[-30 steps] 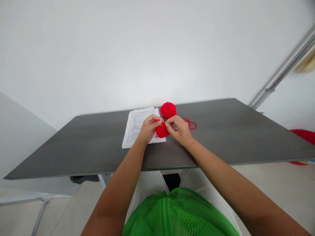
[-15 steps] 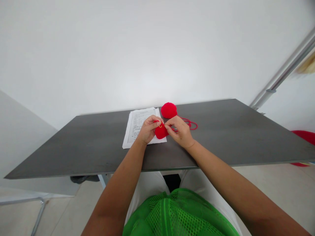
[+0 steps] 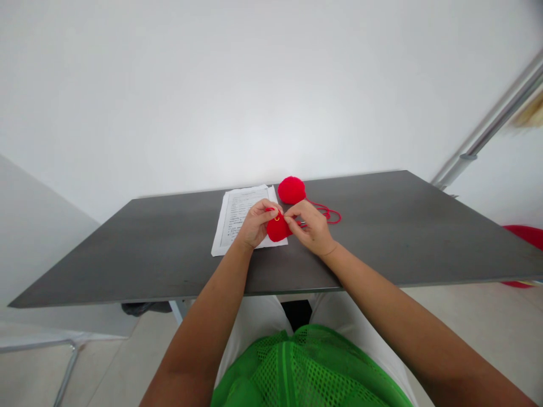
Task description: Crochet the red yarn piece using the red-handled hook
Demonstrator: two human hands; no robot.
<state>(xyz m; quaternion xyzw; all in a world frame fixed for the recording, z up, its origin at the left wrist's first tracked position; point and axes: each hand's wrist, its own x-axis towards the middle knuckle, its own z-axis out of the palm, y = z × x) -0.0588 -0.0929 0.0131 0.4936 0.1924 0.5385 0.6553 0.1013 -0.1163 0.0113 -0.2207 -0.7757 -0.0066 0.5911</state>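
My left hand pinches the upper edge of a small red crocheted piece, which carries a little yellow ring like a stitch marker. At the right side of the piece, my right hand is closed, thumb and forefinger together against its edge. A short silver length of what looks like a crochet hook shows in the right hand; its tip is hidden. Behind the hands lies a red ball of yarn, with a loose strand looping to its right.
Printed sheets of paper lie under and left of my hands on the dark grey table. A white wall rises behind the table. On the right are a metal pole and a red object, partly hidden by the table.
Almost nothing differs. Both hands keep their grip, and the red crocheted piece has shifted very slightly, its lower edge a touch lower.
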